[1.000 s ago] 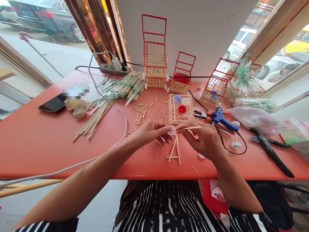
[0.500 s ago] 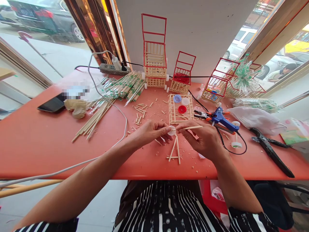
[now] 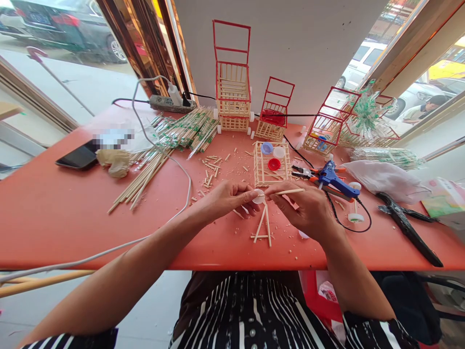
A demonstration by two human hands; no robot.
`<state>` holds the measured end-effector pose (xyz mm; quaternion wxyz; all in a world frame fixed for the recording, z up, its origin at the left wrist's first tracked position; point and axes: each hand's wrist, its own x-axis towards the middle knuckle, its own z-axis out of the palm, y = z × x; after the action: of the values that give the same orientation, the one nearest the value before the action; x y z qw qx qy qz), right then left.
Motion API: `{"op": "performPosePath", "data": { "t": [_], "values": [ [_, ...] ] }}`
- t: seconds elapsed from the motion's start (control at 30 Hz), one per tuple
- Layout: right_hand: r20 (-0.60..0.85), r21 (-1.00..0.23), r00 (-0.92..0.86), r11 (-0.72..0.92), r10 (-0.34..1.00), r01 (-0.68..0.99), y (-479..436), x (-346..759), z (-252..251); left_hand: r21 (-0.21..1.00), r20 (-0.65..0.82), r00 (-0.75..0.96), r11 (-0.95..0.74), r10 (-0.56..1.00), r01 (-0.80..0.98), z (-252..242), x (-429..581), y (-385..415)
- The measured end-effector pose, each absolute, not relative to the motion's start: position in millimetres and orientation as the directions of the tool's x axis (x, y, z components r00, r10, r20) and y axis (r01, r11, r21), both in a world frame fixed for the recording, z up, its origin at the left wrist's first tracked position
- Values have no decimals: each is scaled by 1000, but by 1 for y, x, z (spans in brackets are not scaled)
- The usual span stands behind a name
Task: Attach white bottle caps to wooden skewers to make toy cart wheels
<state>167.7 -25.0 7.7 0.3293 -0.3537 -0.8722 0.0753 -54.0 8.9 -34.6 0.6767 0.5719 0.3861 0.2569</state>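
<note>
Between the thumb and fingers of my left hand (image 3: 238, 198) is a white bottle cap (image 3: 258, 196). My right hand (image 3: 303, 206) pinches a wooden stick (image 3: 290, 192), whose tip meets the cap. Just below the cap, a small A-shaped frame of sticks (image 3: 268, 225) lies on the red table. Beyond my hands stands a little stick basket (image 3: 257, 167) with a blue cap (image 3: 266, 148), a white cap (image 3: 279, 152) and a red cap (image 3: 273, 165) on it.
Cut stick pieces (image 3: 212, 169) litter the table (image 3: 72, 218). Rightward lie a blue glue gun (image 3: 334, 179), pliers (image 3: 303, 172), a wheel pair (image 3: 355, 218) and a black-wrapped tool (image 3: 410, 228). Stick carts (image 3: 234, 87) line the back; stick bundles (image 3: 145, 179) and a white cable (image 3: 181, 169) are leftward.
</note>
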Motion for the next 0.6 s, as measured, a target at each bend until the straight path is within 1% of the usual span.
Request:
{"op": "performPosePath", "data": {
  "t": [0.3,0.6],
  "values": [
    [538,-347,-534,748,653,565,-25,167,8,974,-216,583,210,783,79,-36,-54,9],
    [566,-346,-549,782,615,519,-22,167,3,986,-158,626,94,763,134,-38,-52,8]
  ]
}}
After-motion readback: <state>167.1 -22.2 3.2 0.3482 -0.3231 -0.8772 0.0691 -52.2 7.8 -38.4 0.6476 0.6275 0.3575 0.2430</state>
